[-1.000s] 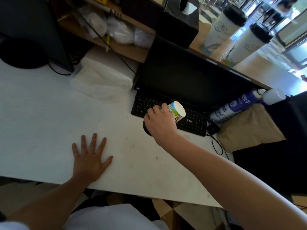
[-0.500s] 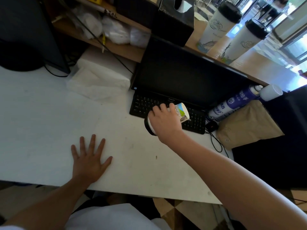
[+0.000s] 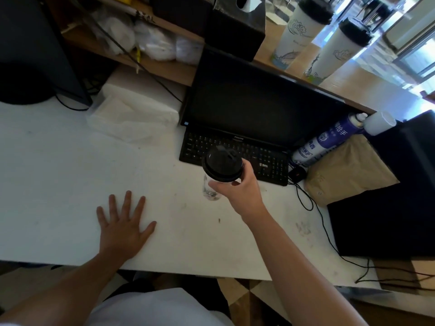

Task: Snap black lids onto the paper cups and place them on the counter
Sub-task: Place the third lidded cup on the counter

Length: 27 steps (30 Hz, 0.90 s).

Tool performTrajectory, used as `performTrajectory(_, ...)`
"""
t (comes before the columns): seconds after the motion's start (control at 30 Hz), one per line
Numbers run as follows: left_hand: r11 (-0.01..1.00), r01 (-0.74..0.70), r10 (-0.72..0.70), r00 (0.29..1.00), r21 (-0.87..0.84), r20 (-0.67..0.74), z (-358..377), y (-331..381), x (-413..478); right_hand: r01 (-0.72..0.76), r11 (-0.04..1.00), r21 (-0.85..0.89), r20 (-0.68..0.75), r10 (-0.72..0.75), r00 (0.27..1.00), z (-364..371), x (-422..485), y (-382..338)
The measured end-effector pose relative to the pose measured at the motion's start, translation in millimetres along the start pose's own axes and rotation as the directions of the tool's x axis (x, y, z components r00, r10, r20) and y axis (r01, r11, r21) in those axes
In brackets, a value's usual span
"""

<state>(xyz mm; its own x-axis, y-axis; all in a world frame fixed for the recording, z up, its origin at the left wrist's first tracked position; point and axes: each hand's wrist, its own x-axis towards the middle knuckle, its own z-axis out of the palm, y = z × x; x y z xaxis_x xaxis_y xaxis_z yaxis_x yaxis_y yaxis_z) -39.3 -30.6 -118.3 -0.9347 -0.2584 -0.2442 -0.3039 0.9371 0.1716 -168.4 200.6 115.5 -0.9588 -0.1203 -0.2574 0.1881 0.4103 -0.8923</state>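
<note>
My right hand grips a white paper cup just below its black lid, holding it upright above the white desk, in front of the keyboard. The lid faces the camera and hides most of the cup. My left hand lies flat on the desk with fingers spread, holding nothing. Two tall lidded paper cups stand on the wooden counter at the back right.
A black monitor and keyboard sit behind the held cup. A blue spray can and a brown paper bag lie to the right. A white plastic bag rests at the back left. Cables trail off the desk's right side.
My right hand has turned the cup from lying sideways, bottom toward the monitor, to upright with the lid on top. My left hand has stayed flat on the desk.
</note>
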Motion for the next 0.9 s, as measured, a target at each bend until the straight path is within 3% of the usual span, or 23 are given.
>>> performTrajectory(0.13,0.998,0.054,-0.053,0.995,-0.014,0.082,-8,2,-2,-0.067,0.991,0.118,-0.026,0.071,0.997,8,-8,18)
performTrajectory(0.2,0.987,0.147,-0.137,0.981,-0.066,0.140,-16,16,4,-0.081,0.986,0.143,-0.028,0.086,0.996,7,-10,21)
performTrajectory(0.27,0.958,0.234,-0.195,0.956,-0.165,0.221,-37,39,14,-0.089,0.984,0.157,-0.022,0.094,0.995,8,-12,23)
performTrajectory(0.3,0.936,0.207,-0.143,0.962,-0.284,0.231,-52,51,19,-0.090,0.983,0.160,-0.025,0.096,0.995,8,-12,24)
performTrajectory(0.37,0.751,0.018,0.067,0.992,-0.660,0.103,-82,79,21,-0.092,0.982,0.163,-0.049,0.101,0.994,9,-12,27)
performTrajectory(0.43,0.575,-0.134,0.184,0.982,-0.807,-0.031,-113,108,14,-0.086,0.982,0.166,-0.080,0.100,0.992,12,-13,30)
performTrajectory(0.53,0.497,-0.216,0.191,0.972,-0.840,-0.136,-136,144,7,-0.104,0.972,0.210,-0.125,0.132,0.983,18,-15,31)
performTrajectory(0.73,0.543,-0.310,0.168,0.951,-0.781,-0.260,-143,164,7,-0.140,0.928,0.344,-0.119,0.191,0.974,28,-28,28)
performTrajectory(0.8,0.431,-0.296,0.185,0.954,-0.852,-0.238,-158,167,2,-0.165,0.907,0.387,-0.073,0.208,0.975,21,-32,26)
performTrajectory(0.9,0.296,-0.134,0.239,0.969,-0.946,-0.062,-179,164,5,-0.174,0.881,0.440,0.028,0.180,0.983,-2,-32,25)
